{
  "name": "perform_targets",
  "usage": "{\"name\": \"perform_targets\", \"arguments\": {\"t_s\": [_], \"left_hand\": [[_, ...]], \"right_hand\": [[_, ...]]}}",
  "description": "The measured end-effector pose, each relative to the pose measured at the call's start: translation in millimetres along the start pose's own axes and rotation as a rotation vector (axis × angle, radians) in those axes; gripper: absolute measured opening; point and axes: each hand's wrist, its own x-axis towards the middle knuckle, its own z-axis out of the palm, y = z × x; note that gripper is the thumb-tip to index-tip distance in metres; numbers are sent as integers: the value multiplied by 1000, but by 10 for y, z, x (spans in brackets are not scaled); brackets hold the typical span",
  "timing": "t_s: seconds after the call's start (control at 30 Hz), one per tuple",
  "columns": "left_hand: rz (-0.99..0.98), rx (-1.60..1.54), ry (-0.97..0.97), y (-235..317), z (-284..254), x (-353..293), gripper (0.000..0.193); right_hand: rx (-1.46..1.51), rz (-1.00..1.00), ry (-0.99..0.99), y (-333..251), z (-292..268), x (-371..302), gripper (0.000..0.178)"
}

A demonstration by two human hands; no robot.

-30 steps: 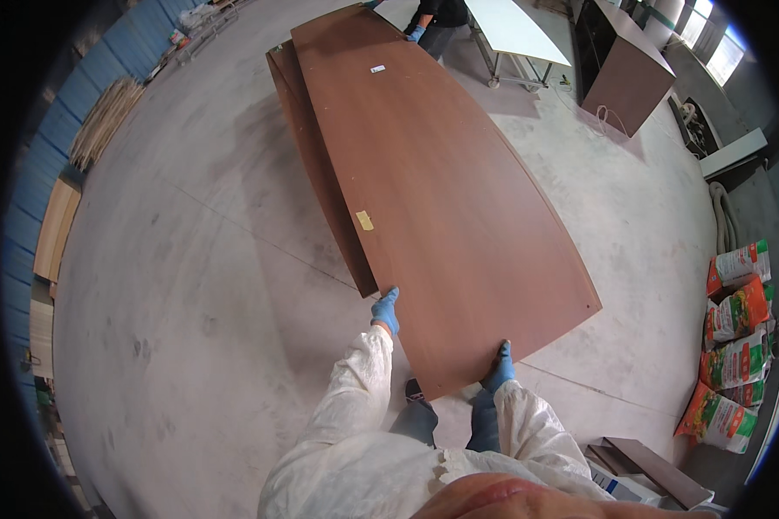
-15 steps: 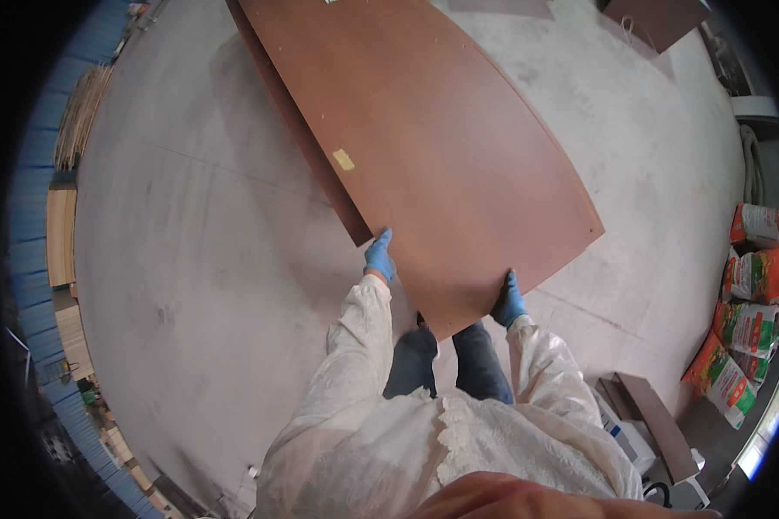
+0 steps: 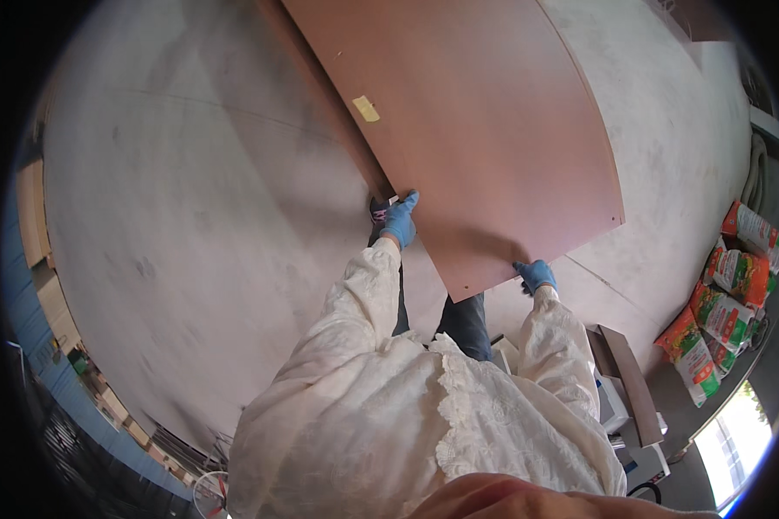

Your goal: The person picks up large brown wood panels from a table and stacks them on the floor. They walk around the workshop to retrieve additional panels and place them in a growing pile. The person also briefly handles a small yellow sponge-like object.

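A large reddish-brown board (image 3: 485, 130) with one curved side stretches away in front of me and runs past the top of the view. A yellowish patch (image 3: 366, 108) sticks to its face near the left edge, and a narrow brown panel (image 3: 325, 86) runs along under that edge. In its blue glove, my left hand (image 3: 399, 218) grips the left edge, thumb on top. At the near edge my right hand (image 3: 537, 275), also blue-gloved, is closed round the board; its fingers go underneath, partly hidden. The board's near corner lies just above my legs.
Several red, green and white bags (image 3: 718, 298) are piled at the right. Brown planks (image 3: 627, 381) lean by a white box at the lower right. Wooden boards (image 3: 35, 212) stand along the left wall. Another brown piece (image 3: 701, 19) is at the top right.
The board has shifted toward the top right in the view and shows larger. My left foot has come forward beside its left edge. My right hand's fingers have curled more round the near edge.
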Motion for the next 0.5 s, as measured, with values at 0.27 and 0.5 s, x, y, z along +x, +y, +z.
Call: {"name": "perform_targets", "arguments": {"t_s": [0.27,0.5], "left_hand": [[-14,608,-107,493,-274,242,32],[-67,724,-138,907,-353,509,33]], "right_hand": [[-204,-1125,521,-2884,221,-505,20],[-193,-1078,405,-4777,499,-593,26]]}}
